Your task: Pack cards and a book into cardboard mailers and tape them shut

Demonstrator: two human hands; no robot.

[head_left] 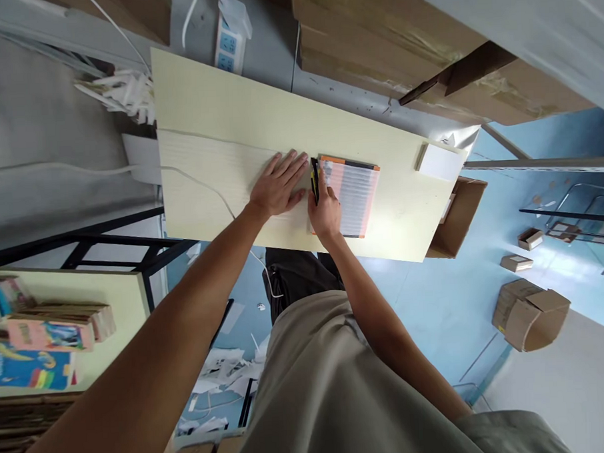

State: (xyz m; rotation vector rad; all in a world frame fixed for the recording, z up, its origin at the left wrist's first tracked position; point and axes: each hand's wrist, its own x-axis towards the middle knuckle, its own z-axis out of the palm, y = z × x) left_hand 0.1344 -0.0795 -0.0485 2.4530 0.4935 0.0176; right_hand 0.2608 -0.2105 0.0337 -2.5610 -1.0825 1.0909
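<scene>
The left hand (279,185) lies flat, fingers spread, pressing a pale sheet (239,172) onto the cream tabletop (211,97). Just beside it, almost touching, the right hand (324,211) is clenched around a black-and-yellow utility knife (314,179), whose tip points away from the body. The knife stands between the two hands, along the seam where the pale sheet meets an orange-edged striped pad (353,194). The right hand rests on the pad's near-left corner.

The knife's long axis runs away from the body, parallel to the pad's left edge; the right hand is the nearer one to both knife and pad, the left hand a little to the side and holding nothing.

To the right of the pad the tabletop is bare as far as a small white block (440,162) near the far right corner. A white cable (200,181) runs from the left of the left hand, under its wrist and off the near edge. The table's near edge lies just below both wrists. Beyond the far edge are a power strip (227,48) and large cardboard boxes (398,35); on the floor to the right lie smaller cartons (529,313).
</scene>
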